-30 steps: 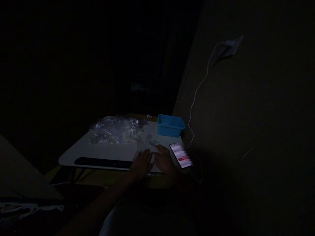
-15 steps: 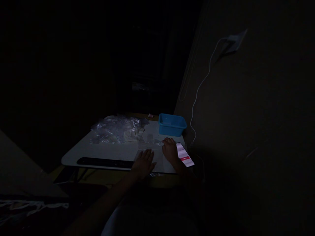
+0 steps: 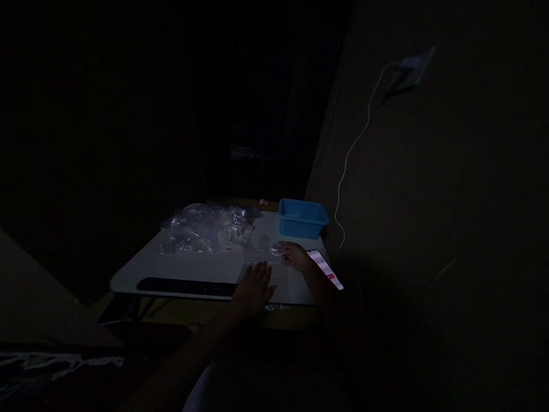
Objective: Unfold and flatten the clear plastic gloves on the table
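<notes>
My left hand (image 3: 254,288) and right hand (image 3: 294,255) working apart in dim light

My left palm is resting flat, fingers extended, on a clear plastic sheet (image 3: 281,280) lying near the front edge of the white bench (image 3: 180,266). My right fingers are curling at a shiny bit of plastic (image 3: 275,250); I cannot tell whether they are gripping it. A lit phone (image 3: 326,268) is lying beside my right wrist.

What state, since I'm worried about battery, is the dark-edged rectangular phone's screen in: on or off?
On: the phone, beside the right hand, glows pale and bright, with a red patch showing.
</notes>
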A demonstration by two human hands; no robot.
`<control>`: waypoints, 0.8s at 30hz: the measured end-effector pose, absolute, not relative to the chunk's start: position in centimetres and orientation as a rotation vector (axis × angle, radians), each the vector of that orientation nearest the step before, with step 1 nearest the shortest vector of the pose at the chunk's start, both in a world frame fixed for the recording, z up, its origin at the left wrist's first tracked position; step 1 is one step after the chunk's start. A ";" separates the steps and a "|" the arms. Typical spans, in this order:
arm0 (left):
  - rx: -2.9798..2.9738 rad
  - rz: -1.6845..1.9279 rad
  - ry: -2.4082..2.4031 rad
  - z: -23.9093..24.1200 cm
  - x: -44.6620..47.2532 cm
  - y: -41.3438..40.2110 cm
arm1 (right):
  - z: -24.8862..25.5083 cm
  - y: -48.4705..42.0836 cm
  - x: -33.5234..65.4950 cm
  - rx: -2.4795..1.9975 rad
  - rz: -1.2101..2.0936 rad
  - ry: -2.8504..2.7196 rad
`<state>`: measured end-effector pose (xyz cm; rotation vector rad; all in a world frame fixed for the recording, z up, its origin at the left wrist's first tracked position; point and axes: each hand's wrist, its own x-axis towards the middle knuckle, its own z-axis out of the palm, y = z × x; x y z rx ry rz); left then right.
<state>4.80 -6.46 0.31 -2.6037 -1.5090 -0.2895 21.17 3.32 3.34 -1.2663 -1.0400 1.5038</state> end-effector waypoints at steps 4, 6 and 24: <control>-2.623 -0.275 -1.504 0.2 4.8 -6.4 | 4.3 3.8 21.0 -1.195 1.561 -0.992; -2.615 -0.289 -1.496 0.0 4.8 -6.2 | 4.6 4.3 21.2 -1.156 1.534 -0.971; -2.585 -0.302 -1.488 0.0 4.9 -6.4 | 0.9 -4.3 20.6 -1.099 0.440 -2.238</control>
